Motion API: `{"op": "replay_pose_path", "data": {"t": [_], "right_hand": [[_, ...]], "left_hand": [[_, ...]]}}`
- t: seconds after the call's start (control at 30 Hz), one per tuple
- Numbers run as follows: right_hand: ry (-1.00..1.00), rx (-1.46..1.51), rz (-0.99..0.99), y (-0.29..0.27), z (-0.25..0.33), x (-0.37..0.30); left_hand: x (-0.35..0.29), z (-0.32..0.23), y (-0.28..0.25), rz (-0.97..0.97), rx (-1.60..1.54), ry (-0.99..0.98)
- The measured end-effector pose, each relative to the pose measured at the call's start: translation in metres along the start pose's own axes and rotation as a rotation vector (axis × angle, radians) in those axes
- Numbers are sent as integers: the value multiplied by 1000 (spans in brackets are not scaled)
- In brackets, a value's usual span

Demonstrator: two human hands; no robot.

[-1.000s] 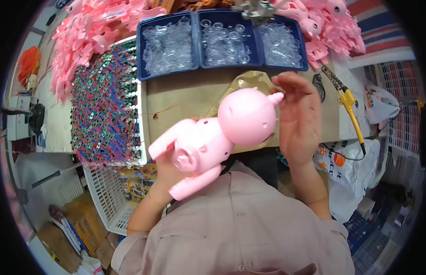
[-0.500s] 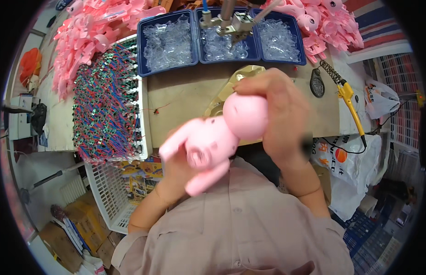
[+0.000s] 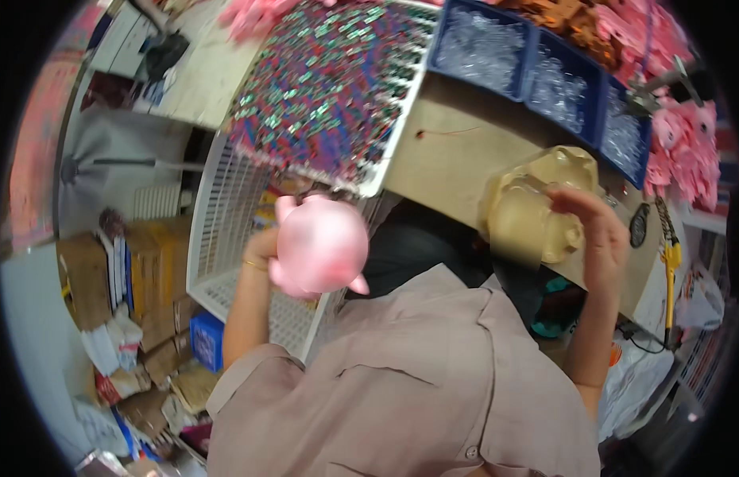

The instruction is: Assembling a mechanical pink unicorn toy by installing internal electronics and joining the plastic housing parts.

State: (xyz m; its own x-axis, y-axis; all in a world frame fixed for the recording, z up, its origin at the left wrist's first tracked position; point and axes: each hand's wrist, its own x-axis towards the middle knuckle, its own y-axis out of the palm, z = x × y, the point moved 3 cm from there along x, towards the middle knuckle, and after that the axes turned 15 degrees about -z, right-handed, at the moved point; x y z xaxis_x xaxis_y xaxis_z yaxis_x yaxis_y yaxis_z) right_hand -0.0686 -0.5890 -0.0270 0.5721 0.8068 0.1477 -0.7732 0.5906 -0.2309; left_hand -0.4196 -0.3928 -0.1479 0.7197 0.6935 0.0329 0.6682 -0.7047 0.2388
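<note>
1. With the left hand (image 3: 261,245), gripping a pink toy (image 3: 322,245) from its left side, most fingers hidden behind the round body.
2. Around the left wrist, a thin bracelet (image 3: 254,265).
3. Held up at the left of the shirt (image 3: 385,374), in front of a white basket (image 3: 214,199) and just below the corner of the wire tray; rounded end facing up, small knobs poking out around the rim, surface smeared by blur.
4. With the right hand (image 3: 600,234), fingers loosely bent over a tan plastic mould (image 3: 516,211); impossible to tell whether touching or gripping it.
5. At the near edge of the table (image 3: 445,163), the tan mould, lower part blurred and jutting past the edge.
6. On the bare tabletop between wire tray and mould, one loose red wire (image 3: 457,131).
7. Left of that, a white tray (image 3: 397,143) heaped with small circuit boards (image 3: 322,87) and coloured wires.
8. Along the far side, blue bins (image 3: 530,63) full of clear plastic pieces (image 3: 481,44), with brown parts (image 3: 572,24) and pink parts (image 3: 687,151) piled behind and beside.
9. Past the right hand, a yellow soldering iron (image 3: 669,294).
</note>
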Motion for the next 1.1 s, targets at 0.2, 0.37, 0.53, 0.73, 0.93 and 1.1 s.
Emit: {"op": "replay_pose_path", "data": {"t": [0.2,0.37,0.53,0.73,0.93,1.1], "right_hand": [[252,-70,-266,-23,-49,-7],[295,-169,-294,-39,-65,-18],[78,-422,-643,-96,-106,-55],[163,-450,-636,-20,-127,-47],[181,-346,-770,-18,-82,-48],[-54,-950,-472,-80,-35,22]], "left_hand": [[-111,152,-185,-742,-29,-1060],[-66,197,-163,-125,1197,-665],[62,5,109,403,483,-768],[117,0,215,131,1098,439],[125,2,213,281,986,380],[132,-17,215,356,1130,208]]}}
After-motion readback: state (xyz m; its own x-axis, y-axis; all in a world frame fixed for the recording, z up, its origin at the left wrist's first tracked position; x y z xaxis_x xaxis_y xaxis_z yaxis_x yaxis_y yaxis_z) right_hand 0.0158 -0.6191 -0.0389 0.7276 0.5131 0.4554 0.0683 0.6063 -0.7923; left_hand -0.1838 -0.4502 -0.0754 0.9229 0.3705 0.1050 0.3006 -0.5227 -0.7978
